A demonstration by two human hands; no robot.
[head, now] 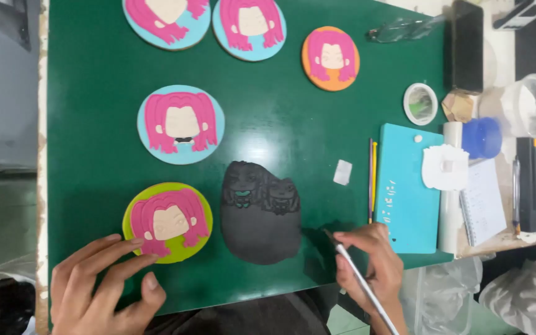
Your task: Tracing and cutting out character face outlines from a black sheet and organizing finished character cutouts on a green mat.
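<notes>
We have the flat black clay slab (pixel 260 214) mid-surface, on the green cutting mat (pixel 94 74); two small figures cut at its top edge, teal bits showing. Right hand (pixel 370 260), fingers pinched around a thin white modelling tool (pixel 361 279), tip near the slab's lower right. Left hand (pixel 103 285), fingers spread flat, touching the lime-green round plaque with a pink-haired face (pixel 167 222).

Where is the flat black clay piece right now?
In the head view, the black clay piece lies on the green mat near its front edge, between the lime-green disc with pink hair and the right hand holding a thin tool.
</notes>
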